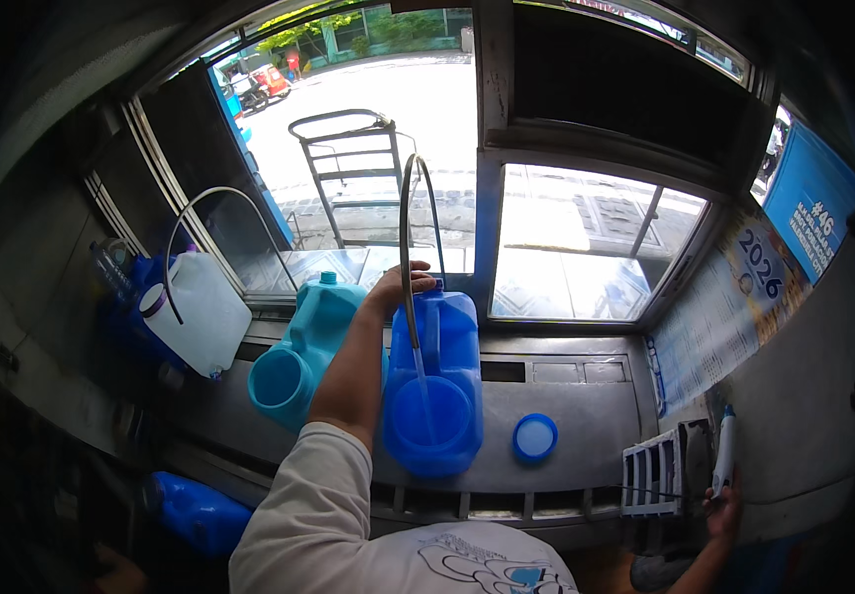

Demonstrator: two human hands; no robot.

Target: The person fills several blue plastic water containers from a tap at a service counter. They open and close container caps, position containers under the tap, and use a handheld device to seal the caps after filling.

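A blue water jug rests on the metal counter in front of me, its wide mouth facing me. A thin stream of water runs into that mouth from a curved metal spout. My left hand has its fingers curled round the small cap at the jug's far end. Left of it, partly behind my forearm, lies a teal water jug with its wide mouth uncapped. Low on the right, my right hand grips the lower end of a slim white object with a blue tip, whose kind I cannot make out.
A round blue lid lies on the counter. Further left stands a white container under a second curved spout. A blue container sits low left. A slatted grey rack stands at right. Outside the window is a hand truck.
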